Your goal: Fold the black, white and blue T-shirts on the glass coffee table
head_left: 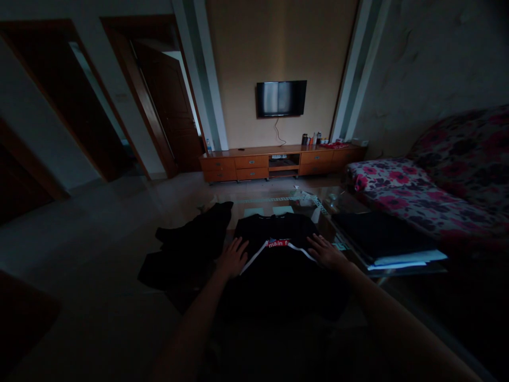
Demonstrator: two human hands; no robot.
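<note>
A black T-shirt (278, 276) with white stripes and a red printed patch lies spread out on the glass table (254, 202). My left hand (234, 257) rests flat on its left side, fingers stretched out beside a white stripe. On the opposite side my right hand (326, 251) lies flat with fingers apart, near the other stripe. Neither hand grips the cloth. Left of the shirt is a crumpled dark garment (186, 244). To the right, a stack of folded dark clothes (382, 233) has light-coloured layers beneath it.
A flower-patterned sofa (401, 178) stands at the right. Beyond the table is a low wooden cabinet (252, 162) with bottles on top, under a wall-mounted television (281, 98). A clear plastic bag (304, 198) lies at the table's far edge. The room is dim.
</note>
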